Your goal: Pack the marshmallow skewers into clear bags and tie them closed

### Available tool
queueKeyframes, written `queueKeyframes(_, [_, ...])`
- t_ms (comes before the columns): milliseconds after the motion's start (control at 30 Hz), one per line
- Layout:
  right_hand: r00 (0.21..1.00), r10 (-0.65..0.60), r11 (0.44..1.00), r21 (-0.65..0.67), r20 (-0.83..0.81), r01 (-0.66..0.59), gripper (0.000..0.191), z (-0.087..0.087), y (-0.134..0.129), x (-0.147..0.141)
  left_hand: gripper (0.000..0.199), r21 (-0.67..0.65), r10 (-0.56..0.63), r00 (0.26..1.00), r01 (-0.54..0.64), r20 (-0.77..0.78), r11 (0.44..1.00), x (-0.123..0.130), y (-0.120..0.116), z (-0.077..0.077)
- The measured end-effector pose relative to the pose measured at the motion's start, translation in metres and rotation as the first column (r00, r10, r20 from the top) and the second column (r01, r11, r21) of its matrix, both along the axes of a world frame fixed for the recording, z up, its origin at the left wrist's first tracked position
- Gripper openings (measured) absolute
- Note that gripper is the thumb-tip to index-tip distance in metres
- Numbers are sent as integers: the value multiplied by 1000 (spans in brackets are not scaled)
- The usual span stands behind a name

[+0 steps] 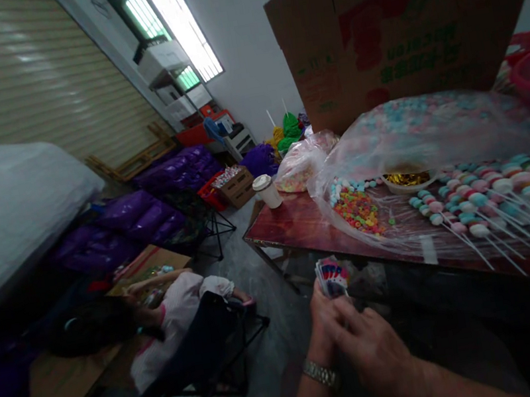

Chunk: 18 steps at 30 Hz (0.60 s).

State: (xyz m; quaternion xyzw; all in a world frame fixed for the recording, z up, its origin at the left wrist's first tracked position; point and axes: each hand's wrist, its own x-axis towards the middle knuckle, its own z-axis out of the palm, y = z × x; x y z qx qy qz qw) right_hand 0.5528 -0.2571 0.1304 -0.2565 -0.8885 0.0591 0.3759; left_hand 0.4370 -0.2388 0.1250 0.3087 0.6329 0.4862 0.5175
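Note:
A small stack of colourful printed cards or packets [332, 275] stands up out of my left hand [322, 323], whose wrist wears a metal watch. Over its near side lies my right hand [373, 342], fingers bent and pressed together against the left hand and the lower end of the stack. Whether the right fingers pinch a piece of it is hidden. Both hands are in front of the table's near edge. Sticks of pastel candy [476, 198] lie on the red-brown table [293, 221], right of loose coloured rings [357, 210] on clear plastic.
A white lidded cup [266, 191] stands at the table's left corner. Behind the candy are a bowl of gold ties [407, 177], a big clear bag [434, 124] and a large carton [398, 23]. At left, a person [172, 314] sits on a folding chair [208, 348].

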Motion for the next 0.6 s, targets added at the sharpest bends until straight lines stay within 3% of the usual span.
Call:
queueKeyframes(67, [994, -61, 954, -297, -89, 32, 47, -9, 15, 10, 31, -8, -59, 997, 59, 49, 998, -5, -9, 4])
queueKeyframes(100, [982, -119, 885, -464, -148, 37, 49, -12, 24, 15, 31, -9, -110, 990, 111, 85, 994, -7, -14, 7])
queueKeyframes(133, [962, -188, 784, -621, -199, 24, 57, -12, 32, 20, 32, -5, -163, 978, 165, 129, 986, -7, -18, 10])
queueKeyframes(200, [929, -262, 518, -851, -260, -92, 74, -9, 44, 29, 35, 26, -257, 943, 257, 212, 966, -5, -26, 14])
queueKeyframes(267, [924, -189, 254, -925, -334, -282, 71, -1, 45, 36, 34, 60, -346, 902, 343, 260, 938, 1, -29, 15])
queueKeyframes(300, [911, -137, 158, -916, -389, -368, 62, 3, 43, 38, 33, 66, -387, 881, 384, 272, 921, 5, -29, 14])
queueKeyframes(333, [890, -105, 104, -894, -445, -435, 52, 5, 41, 41, 32, 68, -424, 860, 423, 285, 904, 9, -27, 12])
queueKeyframes(367, [868, -103, 100, -873, -486, -477, 45, 7, 38, 43, 32, 70, -449, 840, 451, 304, 890, 12, -23, 10])
queueKeyframes(467, [808, -228, 219, -837, -543, -501, 38, 7, 42, 53, 36, 116, -476, 761, 477, 441, 871, 14, -8, -3])
queueKeyframes(500, [772, -302, 230, -828, -559, -511, 40, 7, 50, 57, 41, 144, -464, 730, 458, 502, 877, 12, -2, -9])
queueKeyframes(567, [627, -530, 239, -810, -571, -535, 44, 9, 75, 66, 49, 142, -378, 719, 368, 584, 919, 4, 6, -25])
queueKeyframes(600, [518, -649, 261, -803, -557, -536, 47, 9, 91, 70, 50, 89, -324, 760, 334, 564, 938, 1, 7, -34])
